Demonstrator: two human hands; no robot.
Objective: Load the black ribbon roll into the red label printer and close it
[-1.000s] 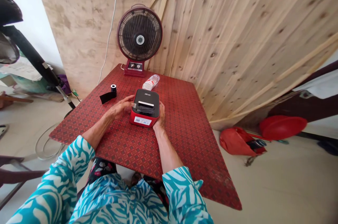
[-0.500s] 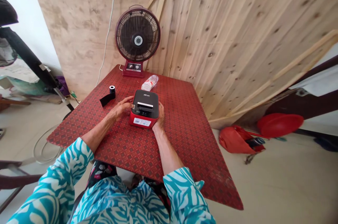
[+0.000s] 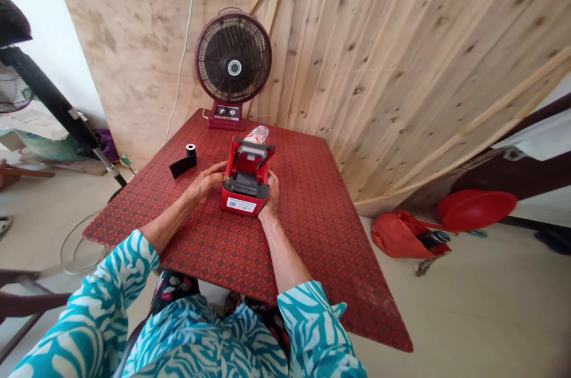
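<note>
- Your red-and-black label printer point(image 3: 245, 194) sits mid-frame, its lid point(image 3: 252, 150) swung up and back, showing a red interior with a roller.
- Your left hand point(image 3: 206, 183) clasps its left side; your right hand point(image 3: 272, 195) holds its right front corner.
- Your roll of black tape point(image 3: 191, 150) stands upright left of the printer, its black strip point(image 3: 182, 167) trailing toward lower left.

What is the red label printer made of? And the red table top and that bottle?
The label printer looks like glossy plastic: smooth, shiny, moulded red casing. The table top seems covered in patterned vinyl or woven mat; I can't tell which. The bottle looks like thin, clear plastic, since light shines through it.
</note>
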